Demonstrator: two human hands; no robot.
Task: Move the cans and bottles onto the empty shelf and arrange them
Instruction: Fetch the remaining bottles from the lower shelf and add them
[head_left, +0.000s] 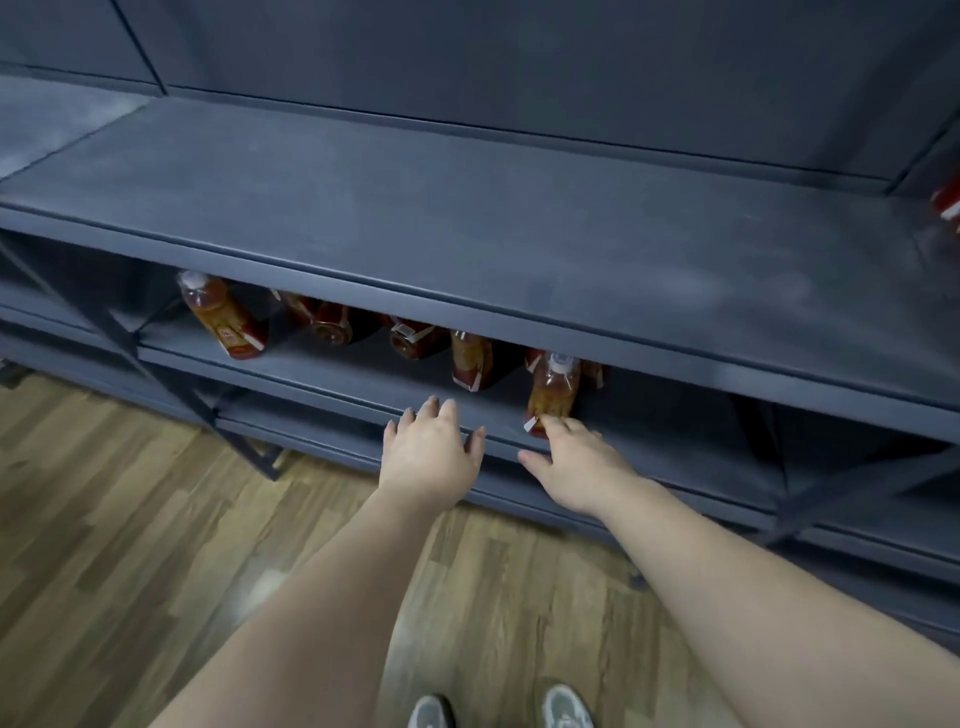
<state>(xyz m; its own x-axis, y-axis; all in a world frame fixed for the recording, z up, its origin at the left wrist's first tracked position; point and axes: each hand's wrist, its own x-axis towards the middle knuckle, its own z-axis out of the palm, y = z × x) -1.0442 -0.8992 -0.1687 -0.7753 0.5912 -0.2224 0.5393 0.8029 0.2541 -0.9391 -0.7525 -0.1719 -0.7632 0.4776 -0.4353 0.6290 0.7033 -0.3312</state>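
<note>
Left hand (428, 452) hovers spread over the lower shelf's (332, 376) front edge. Right hand (574, 462), thumb splayed, touches the base of a bottle (553, 389) at that edge, under the wide upper shelf (467, 218).

I note the left hand (428, 452) spread palm down over the front edge of the lower shelf (332, 366). The right hand (571, 462) touches the base of the nearest bottle (553, 389), thumb apart. Other bottles (223, 317) sit further left, beneath the upper shelf (467, 218).
</note>
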